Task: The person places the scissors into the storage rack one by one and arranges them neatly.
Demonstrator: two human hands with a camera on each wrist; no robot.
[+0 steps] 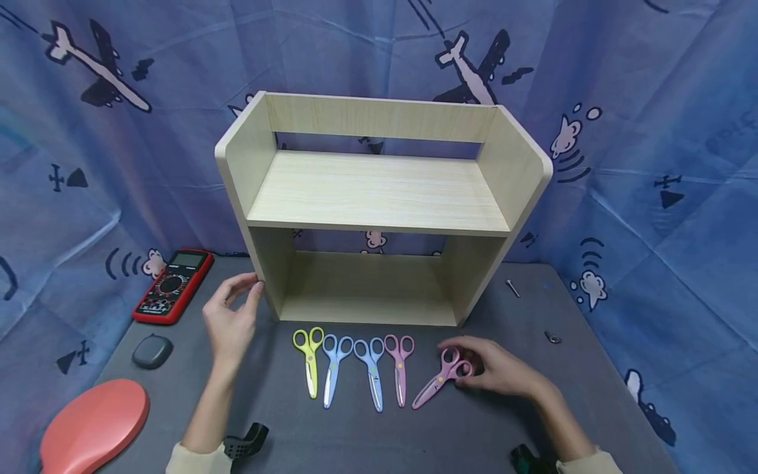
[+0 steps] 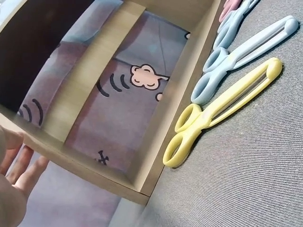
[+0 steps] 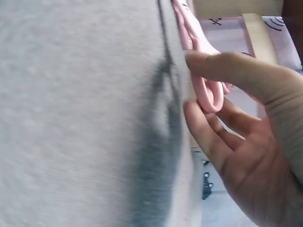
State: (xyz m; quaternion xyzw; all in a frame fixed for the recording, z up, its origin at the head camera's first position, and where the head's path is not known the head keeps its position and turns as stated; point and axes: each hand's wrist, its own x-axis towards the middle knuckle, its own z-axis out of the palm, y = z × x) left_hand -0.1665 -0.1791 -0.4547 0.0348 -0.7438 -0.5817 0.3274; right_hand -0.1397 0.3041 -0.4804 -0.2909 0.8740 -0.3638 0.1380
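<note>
Much of the right wrist view is a blurred grey sweep of table [image 3: 71,118], and only the handle loops of the pink scissors [image 3: 201,71] show there, pinched between the thumb and curled fingers [image 3: 208,137] of the right hand [image 3: 255,156]. In the head view that right hand [image 1: 497,368] covers part of the handles of this pair [image 1: 438,382], which lies slanted on the grey table [image 1: 367,441], at the right end of the row and a little apart from it. Five pairs of scissors lie in front of the wooden shelf [image 1: 379,197]: one yellow pair [image 1: 310,359], two blue pairs [image 1: 333,368] and [image 1: 373,368], and two pink, the other pink pair [image 1: 399,372] lying straight. The left hand [image 1: 231,319] holds nothing; its fingers are loosely spread, the fingertips at the shelf's lower left front corner. The left wrist view cuts that hand [image 2: 14,179] off at the frame edge. A red multimeter [image 1: 172,286] lies left of the shelf; its dial markings are too small to read. Also there: one dark oval case [image 1: 152,351], one coral oval lid [image 1: 95,424] partly out of frame, one screw [image 1: 512,288] and one small metal ring [image 1: 553,338].
</note>
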